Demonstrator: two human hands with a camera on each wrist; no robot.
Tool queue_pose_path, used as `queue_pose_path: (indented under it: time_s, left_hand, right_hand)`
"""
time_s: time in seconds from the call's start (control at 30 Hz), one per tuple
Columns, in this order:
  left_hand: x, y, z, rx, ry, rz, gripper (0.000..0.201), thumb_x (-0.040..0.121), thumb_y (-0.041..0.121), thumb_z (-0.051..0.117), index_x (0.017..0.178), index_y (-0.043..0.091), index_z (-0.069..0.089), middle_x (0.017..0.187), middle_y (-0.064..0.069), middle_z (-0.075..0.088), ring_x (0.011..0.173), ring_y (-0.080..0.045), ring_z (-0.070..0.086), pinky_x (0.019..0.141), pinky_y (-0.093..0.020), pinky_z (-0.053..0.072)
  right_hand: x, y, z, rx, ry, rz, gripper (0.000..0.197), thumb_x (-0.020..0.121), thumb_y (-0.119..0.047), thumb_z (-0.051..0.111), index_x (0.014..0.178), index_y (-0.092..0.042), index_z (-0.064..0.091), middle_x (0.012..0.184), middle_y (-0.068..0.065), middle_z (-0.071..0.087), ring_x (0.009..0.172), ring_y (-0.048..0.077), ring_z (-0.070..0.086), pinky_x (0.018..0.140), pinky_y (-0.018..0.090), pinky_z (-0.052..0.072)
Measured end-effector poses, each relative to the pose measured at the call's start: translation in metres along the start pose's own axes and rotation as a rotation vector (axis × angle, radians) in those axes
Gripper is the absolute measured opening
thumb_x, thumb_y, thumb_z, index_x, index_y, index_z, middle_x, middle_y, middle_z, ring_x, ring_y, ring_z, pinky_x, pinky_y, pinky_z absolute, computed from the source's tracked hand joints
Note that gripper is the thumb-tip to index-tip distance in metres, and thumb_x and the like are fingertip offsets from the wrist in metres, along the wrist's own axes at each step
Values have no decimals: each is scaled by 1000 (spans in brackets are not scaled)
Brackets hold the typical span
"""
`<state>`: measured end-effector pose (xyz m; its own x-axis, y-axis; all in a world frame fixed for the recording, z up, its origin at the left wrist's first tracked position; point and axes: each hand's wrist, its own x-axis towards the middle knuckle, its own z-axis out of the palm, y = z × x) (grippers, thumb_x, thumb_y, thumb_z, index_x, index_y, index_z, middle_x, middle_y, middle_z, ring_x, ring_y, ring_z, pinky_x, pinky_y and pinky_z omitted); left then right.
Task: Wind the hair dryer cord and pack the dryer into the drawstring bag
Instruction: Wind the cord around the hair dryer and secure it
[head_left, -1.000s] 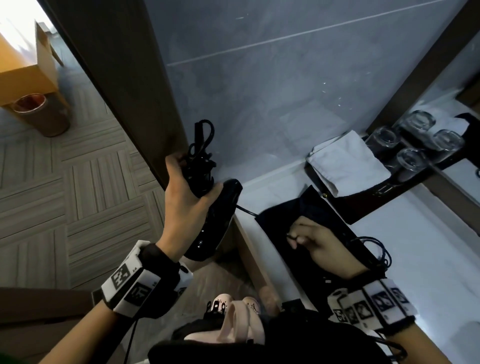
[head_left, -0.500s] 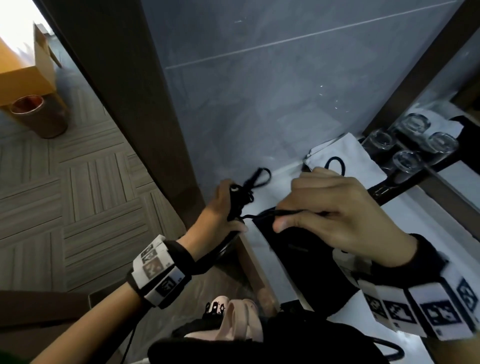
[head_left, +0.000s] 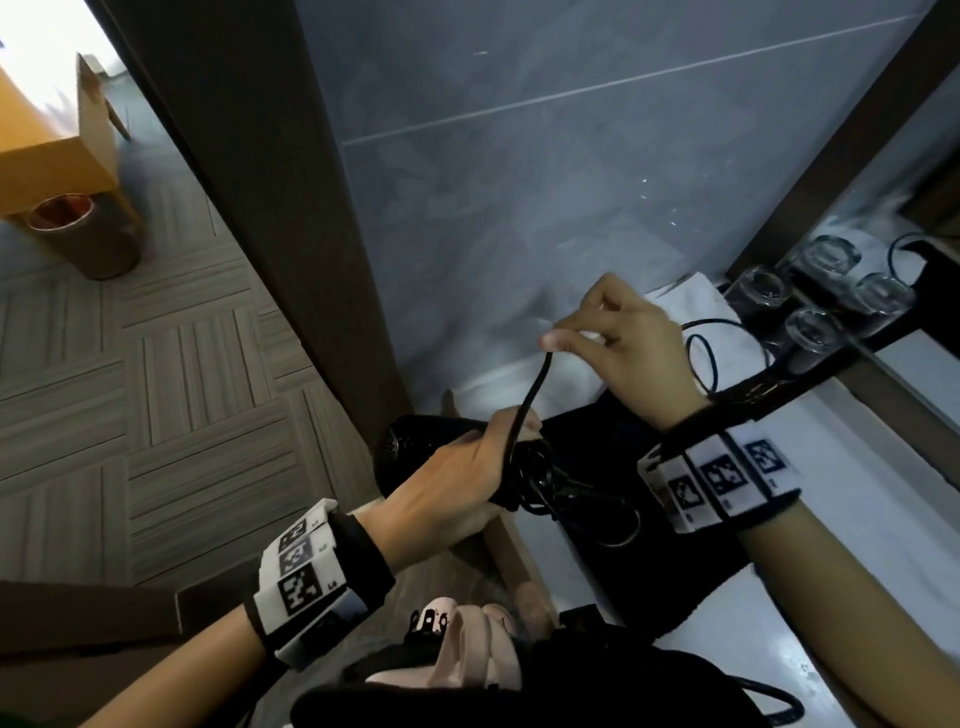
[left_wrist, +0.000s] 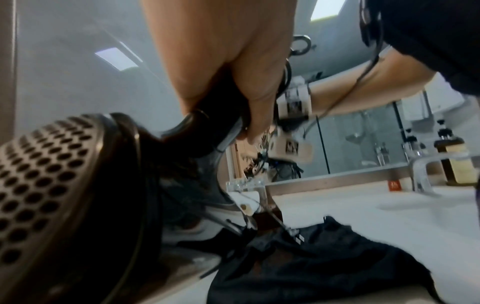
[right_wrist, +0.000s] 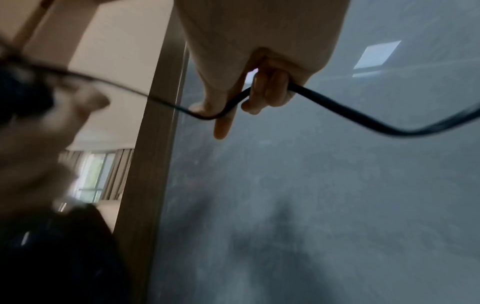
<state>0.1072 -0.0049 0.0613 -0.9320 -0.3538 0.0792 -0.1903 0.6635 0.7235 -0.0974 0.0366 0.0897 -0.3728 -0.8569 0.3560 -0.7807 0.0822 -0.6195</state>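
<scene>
Meanwhile left hand (head_left: 457, 478) grips hair dryer (left_wrist: 64, 195); right hand (head_left: 623, 353) fingers pinch cord (right_wrist: 337, 111)

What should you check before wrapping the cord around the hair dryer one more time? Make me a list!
1. Left hand grips the hair dryer firmly: ok.
2. Right hand pinches the cord: ok.
3. Cord runs straight between both hands: ok.
4. Earlier loops stay snug on the handle: not ok, some hang loose.
5. Bag lies ready on the counter: ok.
6. Bag mouth open: cannot tell.
</scene>
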Motion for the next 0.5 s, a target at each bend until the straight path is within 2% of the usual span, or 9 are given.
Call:
queue_pose_path:
  time_s: [0.07, 0.1, 0.17, 0.2, 0.27, 0.33, 0.4, 0.43, 0.5]
  left_hand:
    - [1, 5, -2, -73, 120, -39, 65, 75, 3, 73, 128, 9, 37, 111, -6, 61, 94, -19, 62, 81, -27, 49]
    - [3, 5, -2, -84, 217, -43, 68, 70, 2, 77, 126, 4, 38, 105, -6, 64, 90, -20, 62, 76, -19, 49]
    - [7, 2, -5, -91, 431, -46, 68, 62, 3, 82, 118, 0, 43, 97, 10, 61, 97, -17, 55, 70, -2, 43]
    - [9, 1, -9, -104, 499, -72, 67, 62, 4, 83, 117, 2, 44, 96, 21, 56, 98, -14, 54, 67, 1, 41]
    - [11, -3, -16, -115, 558, -135, 62, 65, 5, 82, 115, 9, 47, 89, 27, 53, 93, -10, 58, 65, 0, 40]
    - [10, -7, -20, -104, 569, -162, 55, 67, 8, 81, 111, 13, 50, 88, 28, 54, 89, 2, 58, 67, 3, 40]
    - [8, -10, -24, -104, 579, -165, 53, 68, 10, 82, 107, 19, 48, 88, 29, 54, 86, 18, 54, 70, 5, 38]
    - [6, -11, -26, -113, 590, -171, 54, 68, 11, 82, 106, 24, 46, 87, 29, 55, 85, 23, 53, 70, 5, 38]
    - [5, -16, -32, -147, 609, -197, 55, 69, 13, 83, 106, 27, 46, 88, 28, 58, 86, 24, 54, 70, 4, 38]
  right_hand:
    - [-9, 7, 17, -58, -139, 34, 36, 86, -46, 61, 70, -16, 72, 80, -4, 53, 67, 15, 57, 62, 33, 41]
    - [-15, 9, 24, -86, -203, 35, 41, 90, -45, 56, 66, -14, 69, 78, -3, 54, 68, 18, 59, 62, 35, 43]
    - [-26, 11, 32, -119, -313, 60, 51, 94, -48, 45, 65, -11, 63, 74, 0, 58, 71, 24, 61, 65, 37, 43]
    - [-31, 12, 34, -156, -364, 72, 58, 92, -54, 35, 66, -9, 63, 70, -2, 59, 68, 21, 59, 64, 33, 39]
    - [-40, 12, 36, -151, -444, 85, 69, 94, -61, 22, 63, -11, 57, 57, -7, 55, 56, 7, 51, 61, 24, 30]
    - [-47, 12, 37, -52, -511, 71, 53, 93, -59, 29, 64, -21, 52, 52, -14, 53, 51, -1, 49, 56, 16, 30]
    - [-53, 17, 39, -46, -565, 60, 27, 92, -52, 46, 80, -29, 53, 56, -14, 53, 55, -1, 51, 58, 17, 39]
    - [-56, 21, 40, -46, -572, 80, 18, 92, -47, 52, 88, -29, 54, 61, -11, 53, 58, 2, 52, 62, 25, 45]
    - [-62, 30, 41, 47, -519, 162, 13, 92, -30, 59, 101, -22, 56, 66, -4, 53, 61, 12, 56, 70, 40, 50]
